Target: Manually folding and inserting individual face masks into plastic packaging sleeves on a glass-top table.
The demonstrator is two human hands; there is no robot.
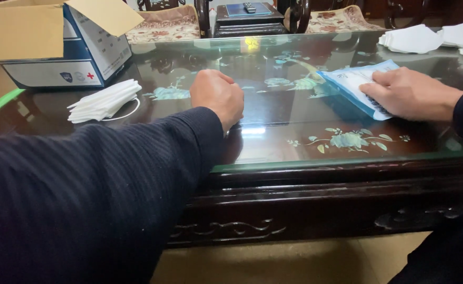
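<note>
Resting flat with fingers spread, the right hand [407, 93] presses on a blue-and-white packet [353, 84] lying on the glass-topped table [273, 142] at about two o'clock from the view's centre. The left hand [218, 97] sits curled into a loose fist on the glass near centre, holding nothing visible, with a stack of white masks [104, 101] at its nine o'clock and an open cardboard box [57, 47] at ten o'clock.

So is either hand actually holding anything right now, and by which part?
The right hand lies flat on the near end of the blue and white packet, pressing it to the glass table, no closed grip. The left hand is a fist; whether it holds anything cannot be told.
</note>
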